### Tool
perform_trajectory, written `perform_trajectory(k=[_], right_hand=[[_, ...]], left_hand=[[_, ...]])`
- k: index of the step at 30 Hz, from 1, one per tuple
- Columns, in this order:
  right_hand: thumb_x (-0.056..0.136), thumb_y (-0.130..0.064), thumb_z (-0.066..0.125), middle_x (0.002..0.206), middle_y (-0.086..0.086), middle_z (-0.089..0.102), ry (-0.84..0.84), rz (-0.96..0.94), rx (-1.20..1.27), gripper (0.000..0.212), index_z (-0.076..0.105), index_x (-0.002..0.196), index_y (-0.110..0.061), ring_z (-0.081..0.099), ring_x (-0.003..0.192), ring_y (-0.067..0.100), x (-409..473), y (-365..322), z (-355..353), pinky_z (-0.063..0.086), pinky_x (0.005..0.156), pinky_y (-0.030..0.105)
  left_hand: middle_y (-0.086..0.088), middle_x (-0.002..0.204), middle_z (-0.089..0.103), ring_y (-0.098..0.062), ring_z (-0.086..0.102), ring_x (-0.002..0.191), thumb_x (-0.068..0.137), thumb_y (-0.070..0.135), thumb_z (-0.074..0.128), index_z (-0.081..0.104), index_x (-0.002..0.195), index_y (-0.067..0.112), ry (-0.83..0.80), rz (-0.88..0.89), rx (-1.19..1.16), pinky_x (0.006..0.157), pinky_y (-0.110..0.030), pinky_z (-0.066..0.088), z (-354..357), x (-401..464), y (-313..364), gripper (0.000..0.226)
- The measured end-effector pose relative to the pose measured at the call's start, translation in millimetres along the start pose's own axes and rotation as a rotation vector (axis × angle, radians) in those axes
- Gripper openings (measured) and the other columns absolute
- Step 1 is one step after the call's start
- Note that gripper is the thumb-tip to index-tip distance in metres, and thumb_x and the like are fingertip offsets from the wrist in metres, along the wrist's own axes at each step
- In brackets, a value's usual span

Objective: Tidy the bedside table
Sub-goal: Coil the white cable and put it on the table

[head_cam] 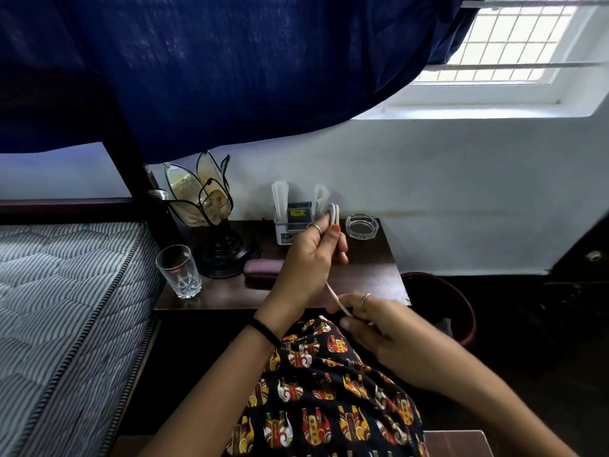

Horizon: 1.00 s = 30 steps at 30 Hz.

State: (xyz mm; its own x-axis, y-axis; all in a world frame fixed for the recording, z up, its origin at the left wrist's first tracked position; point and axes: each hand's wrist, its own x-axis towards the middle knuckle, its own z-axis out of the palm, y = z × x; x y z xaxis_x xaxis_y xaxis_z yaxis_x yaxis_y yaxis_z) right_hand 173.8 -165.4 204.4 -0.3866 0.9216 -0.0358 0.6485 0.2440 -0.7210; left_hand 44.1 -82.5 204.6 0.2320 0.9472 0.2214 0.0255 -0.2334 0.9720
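1. Above the dark wooden bedside table [362, 275], a thin white cable [333, 215] was looped in the left hand [306, 258], whose fingers curled around the loops.
2. Below it, the right hand [379, 321] pinched the cable's trailing end between thumb and fingers.
3. On the table stood a clear drinking glass [179, 270], a petal-shaped lamp on a black base [211, 206], a purple case [262, 268], a white organiser box [291, 225] and a glass ashtray [361, 226].

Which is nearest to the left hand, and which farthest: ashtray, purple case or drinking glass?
From the left hand holding the cable:
1. Purple case, just left of it.
2. Ashtray, right, near the wall.
3. Drinking glass, far left by the bed.
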Motion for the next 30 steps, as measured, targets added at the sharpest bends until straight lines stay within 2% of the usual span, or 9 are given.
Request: perform_trajectory(k=[2,5,8,12,16,18,22,26,30], right_hand=[[0.098,-0.023,0.048,0.077,-0.009,0.06,0.026,-0.053,-0.142,0.013,0.054,0.092,-0.032,0.058,0.071,0.012,0.8,-6.9,-16.3,0.046,0.066,0.03],[0.098,-0.029,0.047,0.091,-0.007,0.068,0.078,-0.077,-0.333,0.016,0.061,0.101,-0.023,0.064,0.085,0.016,6.3,-12.2,-39.5,0.052,0.076,0.033],[0.096,-0.029,0.05,0.096,-0.004,0.073,0.158,-0.147,-0.41,0.02,0.068,0.101,-0.022,0.067,0.091,0.019,12.6,-16.6,-59.2,0.052,0.079,0.036],[0.09,-0.02,0.062,0.085,-0.004,0.073,0.206,-0.21,-0.383,0.011,0.073,0.089,-0.02,0.063,0.078,0.013,23.6,-20.1,-78.8,0.045,0.071,0.021],[0.086,-0.019,0.067,0.079,-0.011,0.067,0.188,-0.223,-0.305,0.007,0.073,0.088,-0.022,0.059,0.071,-0.001,35.9,-16.7,-87.0,0.038,0.063,0.008],[0.085,-0.018,0.068,0.077,-0.011,0.067,0.198,-0.223,-0.201,0.006,0.07,0.087,-0.024,0.056,0.068,-0.002,41.8,-12.4,-87.0,0.038,0.062,0.006],[0.088,-0.009,0.065,0.086,0.004,0.07,0.213,-0.228,0.022,0.006,0.066,0.092,-0.013,0.064,0.08,0.019,53.1,-2.3,-79.8,0.049,0.075,0.027],[0.091,0.0,0.056,0.087,0.015,0.068,0.314,-0.254,0.271,0.009,0.065,0.094,0.001,0.061,0.082,0.017,59.2,8.7,-67.0,0.049,0.077,0.029],[0.091,0.004,0.055,0.096,0.029,0.065,0.392,-0.175,0.45,0.012,0.066,0.093,0.003,0.061,0.087,0.023,61.0,19.3,-49.1,0.049,0.084,0.046]], left_hand=[[0.004,0.068,0.05,-0.006,0.048,0.057,0.1,0.013,0.037,0.055,0.103,0.021,-0.06,0.022,0.076,0.06,-0.01,0.039,-1.8,-2.8,-1.7,0.021],[0.008,0.069,0.052,0.0,0.048,0.058,0.1,0.017,0.038,0.053,0.102,0.039,-0.157,0.021,0.131,0.057,-0.009,0.039,-3.1,-7.8,-1.9,0.027],[0.0,0.076,0.053,-0.006,0.049,0.065,0.1,0.023,0.038,0.056,0.119,0.026,-0.226,-0.04,0.075,0.066,-0.017,0.042,-2.7,-13.8,-1.8,0.026],[0.005,0.061,0.044,-0.005,0.039,0.053,0.094,0.046,0.035,0.061,0.092,0.011,-0.231,-0.094,-0.079,0.054,-0.016,0.035,-4.2,-21.5,2.5,0.044],[0.012,0.056,0.038,-0.003,0.032,0.05,0.089,0.045,0.043,0.069,0.085,0.027,-0.276,-0.086,-0.192,0.047,-0.013,0.029,-5.9,-25.5,7.8,0.032],[0.015,0.054,0.035,-0.001,0.028,0.048,0.09,0.037,0.047,0.071,0.09,0.024,-0.305,-0.076,-0.254,0.045,-0.011,0.026,-7.3,-26.8,9.3,0.027],[0.014,0.052,0.033,-0.001,0.023,0.046,0.088,0.031,0.05,0.075,0.086,0.021,-0.325,-0.104,-0.383,0.043,-0.013,0.021,-10.1,-26.0,9.4,0.027],[0.008,0.054,0.023,-0.006,0.013,0.047,0.087,0.031,0.05,0.068,0.102,0.001,-0.27,-0.197,-0.514,0.05,-0.025,0.009,-12.0,-21.6,7.9,0.038],[0.014,0.048,0.035,-0.002,0.022,0.039,0.086,0.03,0.049,0.061,0.109,-0.005,-0.264,-0.226,-0.622,0.054,-0.029,0.007,-10.0,-18.6,8.7,0.043]])
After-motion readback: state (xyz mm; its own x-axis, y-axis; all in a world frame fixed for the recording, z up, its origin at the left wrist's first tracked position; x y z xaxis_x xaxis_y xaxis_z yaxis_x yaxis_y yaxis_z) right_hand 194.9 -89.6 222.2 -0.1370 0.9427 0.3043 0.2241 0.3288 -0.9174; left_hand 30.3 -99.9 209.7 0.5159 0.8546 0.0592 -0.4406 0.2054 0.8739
